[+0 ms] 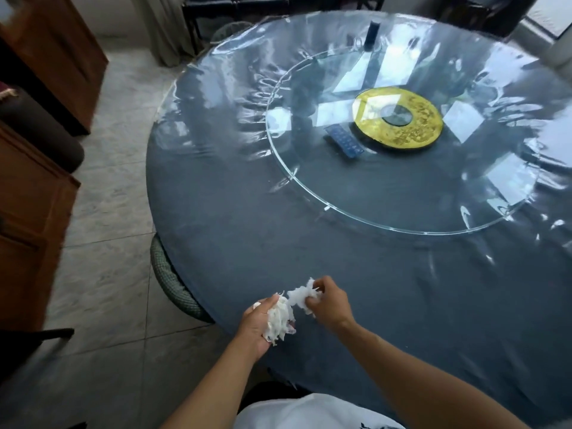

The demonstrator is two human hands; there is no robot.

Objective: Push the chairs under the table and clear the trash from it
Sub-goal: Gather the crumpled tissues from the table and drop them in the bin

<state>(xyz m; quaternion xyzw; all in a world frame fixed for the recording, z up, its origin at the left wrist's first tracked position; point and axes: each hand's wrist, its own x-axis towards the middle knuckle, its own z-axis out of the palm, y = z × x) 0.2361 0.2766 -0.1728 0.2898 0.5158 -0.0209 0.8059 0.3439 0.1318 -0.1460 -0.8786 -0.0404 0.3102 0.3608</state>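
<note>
Near the table edge we hold white crumpled tissue in both hands. Our left hand [258,323] curls its fingers around a shredded, soft wad [280,317]. Just beside it, our right hand [329,300] pinches a second fluffy piece [299,296] above the cloth. The round table [387,305] wears a dark blue cloth under clear, wrinkled, shiny plastic. At its left rim a woven green chair [173,283] sits partly under. Farther on lies a round glass turntable [387,193] with a yellow ring [424,119] in its middle, a flat dark remote [343,140] and a dark cylinder [371,34].
</note>
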